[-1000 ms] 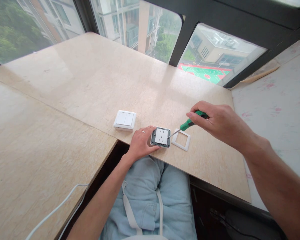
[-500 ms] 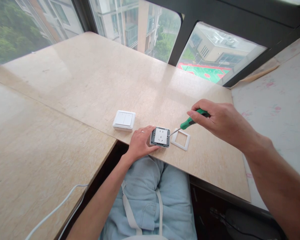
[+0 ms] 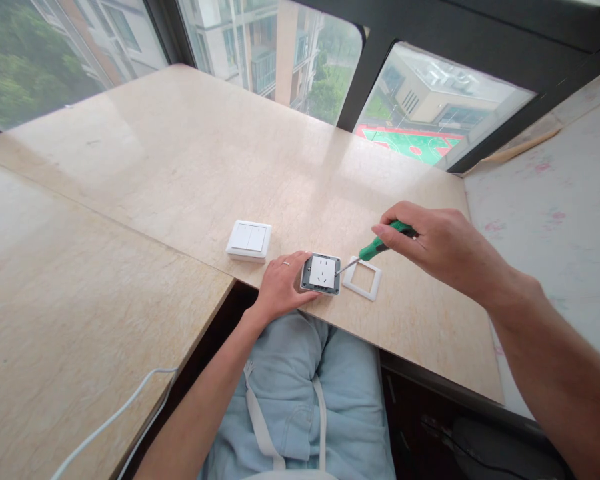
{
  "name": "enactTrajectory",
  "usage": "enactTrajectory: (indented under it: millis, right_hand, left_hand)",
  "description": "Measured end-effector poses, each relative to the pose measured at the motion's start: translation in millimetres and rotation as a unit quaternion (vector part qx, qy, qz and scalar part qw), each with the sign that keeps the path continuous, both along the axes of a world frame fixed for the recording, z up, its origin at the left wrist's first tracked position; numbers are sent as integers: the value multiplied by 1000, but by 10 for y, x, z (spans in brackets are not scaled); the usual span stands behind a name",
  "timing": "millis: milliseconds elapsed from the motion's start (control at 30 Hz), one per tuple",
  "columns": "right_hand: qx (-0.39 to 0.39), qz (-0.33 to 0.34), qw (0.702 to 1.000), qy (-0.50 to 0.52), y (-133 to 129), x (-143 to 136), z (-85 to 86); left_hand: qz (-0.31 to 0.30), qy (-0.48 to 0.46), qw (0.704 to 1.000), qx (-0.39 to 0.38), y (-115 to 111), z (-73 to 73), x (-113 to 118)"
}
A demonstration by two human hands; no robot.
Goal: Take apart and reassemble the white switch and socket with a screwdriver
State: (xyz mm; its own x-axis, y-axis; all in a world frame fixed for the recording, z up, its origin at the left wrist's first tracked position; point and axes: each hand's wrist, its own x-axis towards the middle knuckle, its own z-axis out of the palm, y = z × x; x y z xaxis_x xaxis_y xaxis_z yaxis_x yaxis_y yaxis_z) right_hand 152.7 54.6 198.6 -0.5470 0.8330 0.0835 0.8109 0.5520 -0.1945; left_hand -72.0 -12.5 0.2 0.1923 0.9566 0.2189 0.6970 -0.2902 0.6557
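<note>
A wall socket (image 3: 322, 273) with a white face and a bare grey surround sits near the front edge of the countertop. My left hand (image 3: 283, 283) grips it from the left, thumb along the near side and fingers at the far side. In my right hand (image 3: 425, 240) is a green-handled screwdriver (image 3: 375, 249), held at a slant. Its tip meets the right side of the socket's grey surround, where a screw sits on that edge. Just right of the socket, partly behind the shaft, lies a loose white square frame (image 3: 369, 291).
A white double switch (image 3: 249, 239) in its box stands left of the socket. The beige countertop (image 3: 190, 160) runs to the windows, with a papered wall (image 3: 550, 220) at the right. A white cable (image 3: 115, 419) crosses the counter at lower left.
My right hand and the screwdriver handle have shifted very slightly left and down, the tip staying at the socket's right side. My left hand keeps its hold.
</note>
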Motion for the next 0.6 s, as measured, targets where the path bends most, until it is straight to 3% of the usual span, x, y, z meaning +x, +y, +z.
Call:
enactTrajectory:
  millis: [267, 600]
  right_hand:
    - [6, 11, 1000, 13, -15, 4, 44]
    - [-11, -6, 1000, 4, 10, 1, -37]
  left_hand:
    - [1, 0, 1000, -1, 2, 7, 3]
    - [-3, -1, 1000, 1, 4, -14, -4]
